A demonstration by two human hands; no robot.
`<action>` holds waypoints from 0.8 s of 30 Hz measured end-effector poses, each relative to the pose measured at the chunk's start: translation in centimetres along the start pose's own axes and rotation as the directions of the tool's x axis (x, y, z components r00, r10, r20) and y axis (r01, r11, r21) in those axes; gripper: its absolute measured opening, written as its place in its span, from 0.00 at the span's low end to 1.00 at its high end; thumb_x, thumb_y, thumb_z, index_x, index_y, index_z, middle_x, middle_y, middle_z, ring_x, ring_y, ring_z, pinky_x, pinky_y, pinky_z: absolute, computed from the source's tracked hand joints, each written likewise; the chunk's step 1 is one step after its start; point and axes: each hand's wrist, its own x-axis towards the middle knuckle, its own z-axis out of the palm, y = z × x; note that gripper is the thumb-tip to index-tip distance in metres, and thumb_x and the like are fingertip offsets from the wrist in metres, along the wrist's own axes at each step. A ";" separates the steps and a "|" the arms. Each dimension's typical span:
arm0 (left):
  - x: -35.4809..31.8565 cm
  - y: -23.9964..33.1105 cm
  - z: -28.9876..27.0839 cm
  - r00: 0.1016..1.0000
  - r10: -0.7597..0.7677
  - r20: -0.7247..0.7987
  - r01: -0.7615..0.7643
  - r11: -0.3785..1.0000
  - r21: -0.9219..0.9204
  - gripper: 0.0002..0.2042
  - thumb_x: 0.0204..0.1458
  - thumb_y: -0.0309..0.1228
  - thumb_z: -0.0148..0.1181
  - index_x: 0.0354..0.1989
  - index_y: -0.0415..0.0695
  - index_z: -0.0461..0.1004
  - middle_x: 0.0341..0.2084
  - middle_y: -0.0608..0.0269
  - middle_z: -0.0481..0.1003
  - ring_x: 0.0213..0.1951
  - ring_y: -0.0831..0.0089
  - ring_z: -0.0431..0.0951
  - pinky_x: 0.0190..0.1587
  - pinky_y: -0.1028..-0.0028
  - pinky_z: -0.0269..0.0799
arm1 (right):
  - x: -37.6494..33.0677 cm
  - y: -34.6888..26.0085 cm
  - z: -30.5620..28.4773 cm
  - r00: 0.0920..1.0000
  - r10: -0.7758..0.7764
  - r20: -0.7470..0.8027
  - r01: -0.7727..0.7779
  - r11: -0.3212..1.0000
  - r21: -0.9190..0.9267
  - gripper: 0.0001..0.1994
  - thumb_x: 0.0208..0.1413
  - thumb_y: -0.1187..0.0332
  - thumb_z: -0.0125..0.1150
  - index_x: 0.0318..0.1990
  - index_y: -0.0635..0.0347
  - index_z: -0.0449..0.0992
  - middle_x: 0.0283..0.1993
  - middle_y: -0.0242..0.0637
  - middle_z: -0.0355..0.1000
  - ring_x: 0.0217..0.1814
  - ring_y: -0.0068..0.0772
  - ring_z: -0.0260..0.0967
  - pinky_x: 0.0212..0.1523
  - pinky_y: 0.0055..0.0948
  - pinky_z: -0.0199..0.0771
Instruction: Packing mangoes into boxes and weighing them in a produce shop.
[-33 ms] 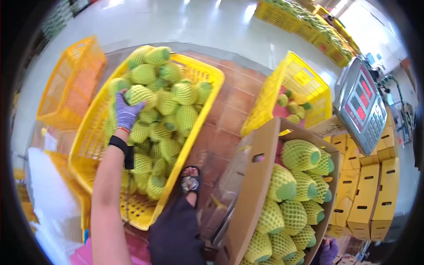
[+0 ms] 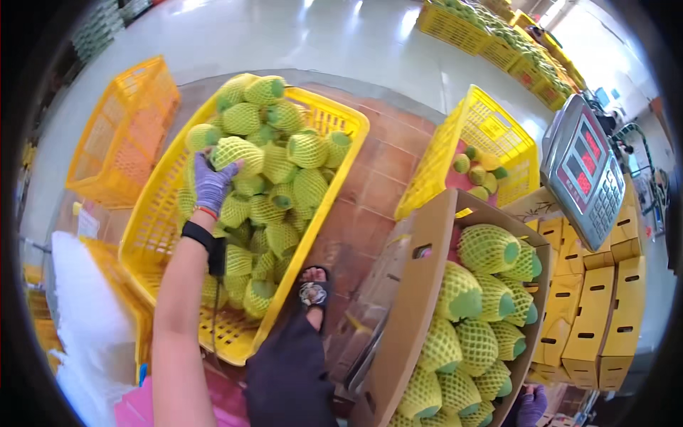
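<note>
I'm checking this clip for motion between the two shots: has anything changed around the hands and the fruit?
Nothing visibly changed. The left hand stays on a net-wrapped green fruit in the yellow crate. The right hand stays low at the edge by the cardboard box of wrapped fruit. The scale and the foot are where they were.

The left hand (image 2: 212, 183) wears a purple glove, with a red band and a black strap at the wrist. The fruit (image 2: 238, 153) it grips is green in a pale yellow-green net sleeve, like the rest. The crate (image 2: 153, 235) is bright yellow lattice, as are the far left crate (image 2: 121, 135) and the right one (image 2: 491, 132). The box (image 2: 420, 285) is brown card. The scale (image 2: 583, 171) is grey with red digits. The floor (image 2: 370, 185) is reddish-brown tile. The right hand (image 2: 530, 407) is gloved purple.
</note>
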 end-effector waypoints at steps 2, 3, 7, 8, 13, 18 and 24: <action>-2.7 3.2 -0.1 0.995 -0.101 0.020 0.103 0.976 -0.193 0.35 0.38 0.42 0.68 0.53 0.41 0.59 0.46 0.59 0.69 0.48 0.63 0.69 0.48 0.67 0.69 | -0.1 0.3 0.5 0.997 -0.029 -0.078 0.043 0.981 0.189 0.09 0.54 0.65 0.51 0.29 0.62 0.71 0.25 0.39 0.66 0.28 0.32 0.62 0.33 0.30 0.65; -4.3 5.0 -0.4 0.966 -0.204 0.160 0.258 0.828 -0.499 0.33 0.40 0.43 0.66 0.53 0.41 0.60 0.45 0.59 0.69 0.48 0.63 0.70 0.48 0.65 0.69 | -0.2 0.5 0.6 0.985 -0.028 -0.169 0.087 0.931 0.354 0.09 0.52 0.69 0.54 0.24 0.63 0.65 0.18 0.35 0.59 0.23 0.28 0.57 0.28 0.26 0.61; -9.9 13.8 -0.4 0.814 -0.179 0.552 0.580 0.212 -0.786 0.30 0.46 0.50 0.59 0.52 0.42 0.62 0.46 0.58 0.69 0.48 0.63 0.70 0.50 0.60 0.69 | -1.1 0.5 1.3 0.941 -0.168 -0.295 0.241 0.941 0.235 0.07 0.51 0.71 0.54 0.25 0.63 0.66 0.21 0.32 0.61 0.25 0.23 0.58 0.30 0.24 0.62; -11.0 16.0 -0.2 0.776 -0.157 0.611 0.631 0.175 -0.756 0.31 0.49 0.53 0.52 0.54 0.43 0.61 0.47 0.57 0.69 0.48 0.63 0.70 0.52 0.65 0.67 | -1.4 0.4 1.3 0.954 -0.179 -0.242 0.248 0.922 0.297 0.07 0.51 0.71 0.54 0.25 0.63 0.67 0.21 0.34 0.63 0.26 0.26 0.60 0.30 0.26 0.63; -18.0 25.9 1.8 0.673 -0.082 0.735 0.677 0.469 -0.567 0.22 0.48 0.43 0.54 0.48 0.41 0.67 0.42 0.58 0.73 0.43 0.69 0.74 0.47 0.69 0.71 | -2.5 -0.6 0.9 0.914 -0.247 -0.322 0.307 0.940 0.150 0.07 0.49 0.66 0.56 0.28 0.60 0.71 0.27 0.41 0.69 0.32 0.43 0.67 0.34 0.35 0.66; -24.6 31.6 6.1 0.417 -0.036 0.908 0.733 0.604 -0.312 0.12 0.53 0.34 0.51 0.42 0.40 0.69 0.39 0.61 0.72 0.40 0.74 0.73 0.45 0.73 0.70 | -3.4 -1.3 0.4 0.919 -0.180 -0.352 0.260 0.945 0.198 0.07 0.45 0.65 0.59 0.27 0.59 0.71 0.25 0.41 0.69 0.32 0.43 0.67 0.33 0.35 0.66; -32.1 33.4 13.5 0.037 0.012 0.999 0.320 0.947 -0.023 0.13 0.50 0.35 0.59 0.38 0.39 0.72 0.32 0.67 0.73 0.37 0.78 0.71 0.43 0.79 0.67 | -3.4 -1.8 -0.1 0.880 -0.218 -0.421 0.327 0.922 0.206 0.06 0.43 0.66 0.60 0.25 0.57 0.72 0.23 0.41 0.69 0.31 0.43 0.67 0.33 0.38 0.66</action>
